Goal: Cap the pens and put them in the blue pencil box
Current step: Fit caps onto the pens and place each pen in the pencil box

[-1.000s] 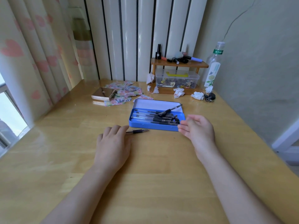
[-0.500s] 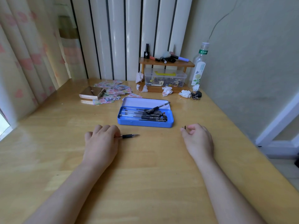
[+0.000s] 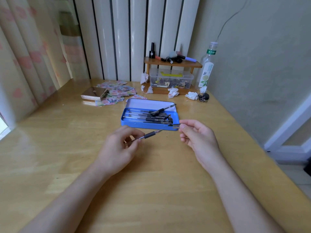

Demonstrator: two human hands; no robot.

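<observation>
your left hand [image 3: 117, 148] is closed around the barrel of an uncapped pen [image 3: 146, 136], raised just above the tabletop [image 3: 67, 157], tip pointing right and slightly away from you. your right hand [image 3: 196, 137] pinches a pen cap [image 3: 175, 126] between thumb and fingertips, its open end facing the pen tip; cap and tip are near but apart. the blue pencil box [image 3: 149, 126] lies open just beyond both hands, lid flat behind it, with several capped pens [image 3: 148, 117] inside, one resting tilted across the back rim. crumpled tissues [image 3: 191, 95] and a clear bottle [image 3: 206, 68] stand well behind the box
</observation>
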